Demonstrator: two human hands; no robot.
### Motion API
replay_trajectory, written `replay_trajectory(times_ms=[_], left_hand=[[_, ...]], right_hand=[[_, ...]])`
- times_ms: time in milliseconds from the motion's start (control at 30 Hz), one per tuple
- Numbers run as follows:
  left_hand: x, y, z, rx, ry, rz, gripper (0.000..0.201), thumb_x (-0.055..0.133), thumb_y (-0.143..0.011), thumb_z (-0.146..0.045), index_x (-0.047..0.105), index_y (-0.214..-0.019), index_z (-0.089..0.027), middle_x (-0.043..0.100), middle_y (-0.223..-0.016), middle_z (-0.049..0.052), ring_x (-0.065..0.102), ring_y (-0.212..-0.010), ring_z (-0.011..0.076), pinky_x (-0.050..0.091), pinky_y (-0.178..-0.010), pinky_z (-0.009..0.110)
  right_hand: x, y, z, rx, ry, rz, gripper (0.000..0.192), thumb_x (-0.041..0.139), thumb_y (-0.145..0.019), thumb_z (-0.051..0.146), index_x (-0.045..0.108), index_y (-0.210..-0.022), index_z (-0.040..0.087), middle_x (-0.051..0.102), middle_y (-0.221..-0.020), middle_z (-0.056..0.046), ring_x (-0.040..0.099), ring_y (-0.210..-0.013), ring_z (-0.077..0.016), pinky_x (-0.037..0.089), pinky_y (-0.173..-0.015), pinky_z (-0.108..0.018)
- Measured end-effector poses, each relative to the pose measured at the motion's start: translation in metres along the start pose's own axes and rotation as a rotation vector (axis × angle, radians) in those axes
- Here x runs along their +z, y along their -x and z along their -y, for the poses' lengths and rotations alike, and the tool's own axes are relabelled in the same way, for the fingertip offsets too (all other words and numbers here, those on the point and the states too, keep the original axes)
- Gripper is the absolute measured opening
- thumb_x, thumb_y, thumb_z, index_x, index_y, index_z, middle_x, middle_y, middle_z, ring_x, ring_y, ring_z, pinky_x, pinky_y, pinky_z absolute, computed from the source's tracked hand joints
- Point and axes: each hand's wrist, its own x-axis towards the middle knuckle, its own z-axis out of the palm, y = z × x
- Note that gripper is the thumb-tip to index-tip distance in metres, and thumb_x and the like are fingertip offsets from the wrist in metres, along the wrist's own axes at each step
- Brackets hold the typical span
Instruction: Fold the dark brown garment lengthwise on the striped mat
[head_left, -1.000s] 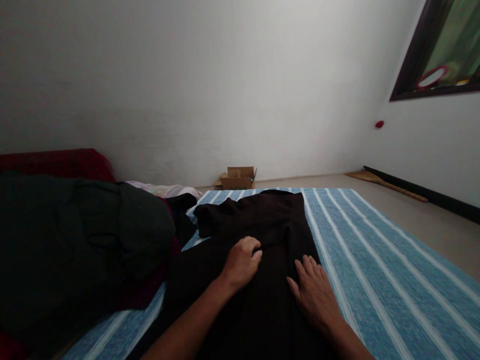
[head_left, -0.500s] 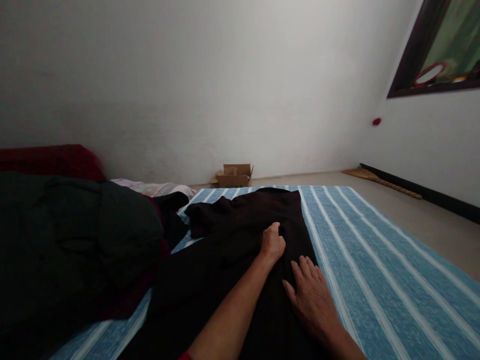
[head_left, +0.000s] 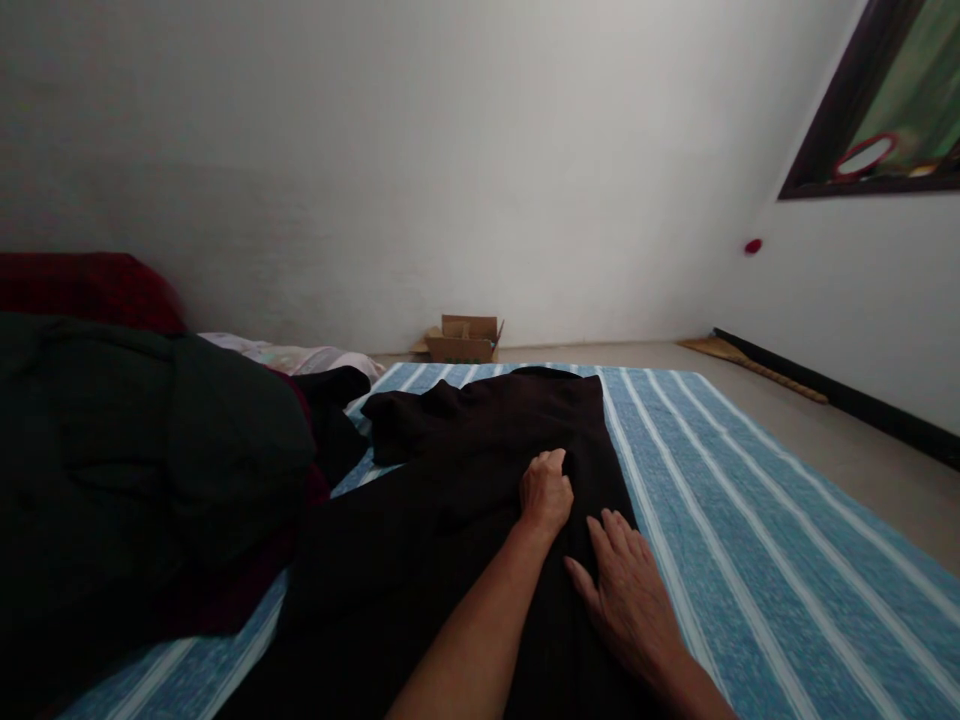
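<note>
A black garment (head_left: 420,530), perhaps trousers, lies spread lengthwise on the striped bed sheet (head_left: 720,520). Its far end is straight on the right and bunched on the left. My left hand (head_left: 547,490) is closed on the cloth near the middle, fingers bent down into it. To the right and closer to me, my right hand (head_left: 628,590) lies flat on the garment by its right edge, fingers stretched out and a little apart. The near part of the garment runs out of view under my forearms.
A heap of dark green clothing (head_left: 165,440) with maroon cloth fills the left side, in front of a red bundle (head_left: 82,285). Past the bed, a cardboard box (head_left: 463,342) stands by the wall. A dark-framed window (head_left: 832,110) is at upper right.
The view has shifted slightly, so the heap on the left sits a little higher and further left. Both hands keep nearly the same places on the garment.
</note>
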Motion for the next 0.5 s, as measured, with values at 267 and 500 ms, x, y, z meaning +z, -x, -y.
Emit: replay_trajectory(times_ms=[267,500], left_hand=[[0.003,-0.002,-0.001,-0.031,-0.022,0.0,0.03,0.049,-0.08,-0.011,0.058,-0.107,-0.021,0.061,-0.105,0.005,0.055,-0.099,0.0179,0.042,-0.085,0.027],[0.005,-0.003,0.002,-0.018,0.004,-0.004,0.026,0.046,-0.081,-0.011,0.06,-0.1,-0.021,0.061,-0.104,0.005,0.055,-0.098,0.0175,0.043,-0.082,0.026]], right_hand=[[-0.001,-0.001,-0.004,0.001,-0.012,0.029,0.061,0.041,-0.085,0.05,0.05,-0.127,0.005,0.043,-0.136,-0.02,0.037,-0.127,-0.0321,0.03,-0.103,-0.043],[-0.038,-0.038,0.002,0.069,-0.038,0.219,0.052,0.042,-0.084,0.045,0.05,-0.121,0.009,0.059,-0.114,-0.017,0.058,-0.101,-0.0285,0.044,-0.083,-0.037]])
